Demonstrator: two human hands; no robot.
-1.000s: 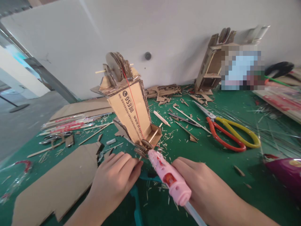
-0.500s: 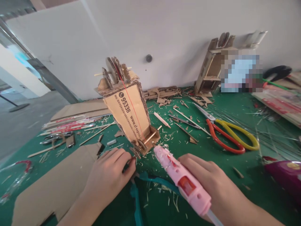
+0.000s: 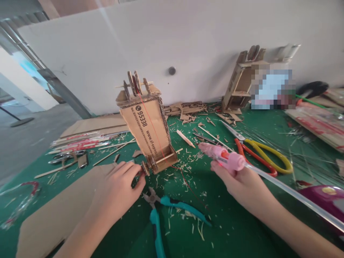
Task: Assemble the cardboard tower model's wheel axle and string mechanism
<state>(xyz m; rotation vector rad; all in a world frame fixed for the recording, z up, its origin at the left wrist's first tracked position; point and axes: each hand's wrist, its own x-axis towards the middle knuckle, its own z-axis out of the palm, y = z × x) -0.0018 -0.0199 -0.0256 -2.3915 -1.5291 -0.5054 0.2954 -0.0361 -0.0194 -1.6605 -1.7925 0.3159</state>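
A tapered cardboard tower (image 3: 148, 126) printed "95338" stands upright on the green mat (image 3: 242, 222), with cardboard wheels on a stick at its top and a red thread down its front. My left hand (image 3: 118, 190) pinches a small cardboard wheel on the axle at the tower's lower left corner. My right hand (image 3: 239, 182) grips a pink glue gun (image 3: 223, 156), lifted clear of the tower to its right, nozzle pointing left. A clear glue stick trails from the gun's back end.
Teal-handled pliers (image 3: 161, 208) lie just in front of my hands. Red-and-yellow scissors (image 3: 258, 152) lie to the right. A flat cardboard sheet (image 3: 56, 211) sits at the left, with sticks and scraps around. A second cardboard model (image 3: 240, 84) leans on the wall.
My right hand has drawn the glue gun back from the tower's base and swung it up to the right. The tower now stands more upright, and the pliers are uncovered.
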